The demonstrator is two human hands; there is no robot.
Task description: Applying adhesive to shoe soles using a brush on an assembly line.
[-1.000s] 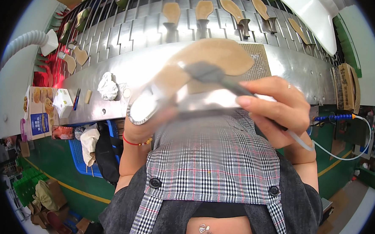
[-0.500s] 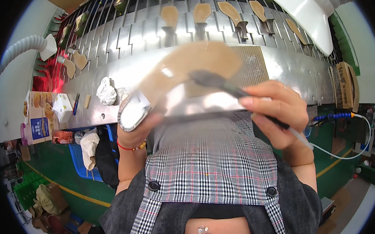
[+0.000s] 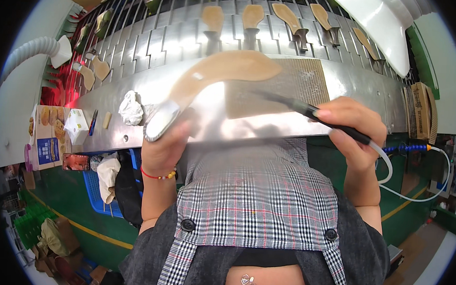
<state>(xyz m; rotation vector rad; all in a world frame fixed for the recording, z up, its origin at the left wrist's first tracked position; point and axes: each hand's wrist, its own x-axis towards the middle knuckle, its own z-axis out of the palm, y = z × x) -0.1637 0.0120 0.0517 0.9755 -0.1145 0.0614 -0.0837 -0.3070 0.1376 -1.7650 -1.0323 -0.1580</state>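
Note:
My left hand (image 3: 168, 144) grips a tan, curved shoe sole (image 3: 203, 74) by its heel end, which shows a white face with a silvery rim. The sole is tilted and raised above the metal bench, its toe toward the upper right. Between the fingers of my right hand (image 3: 356, 129) is a black-handled brush (image 3: 344, 129), with a whitish tube running from its rear end. Its dark bristle tip, blurred, points left below the toe of the sole, apart from it. A brown ribbed cardboard sheet (image 3: 303, 87) lies on the bench behind and beneath them.
Several tan soles with dark heels (image 3: 252, 20) lie on the slatted metal conveyor (image 3: 155, 46) beyond the bench. At left are a crumpled white cloth (image 3: 131, 109), a blue pen (image 3: 93, 122) and a box of tissues (image 3: 76, 127). A cardboard box (image 3: 419, 112) stands at right.
The brush has moved off the sole toward the right and slightly down, and its tip no longer overlaps it. The sole is turned more edge-on, its heel end higher than before.

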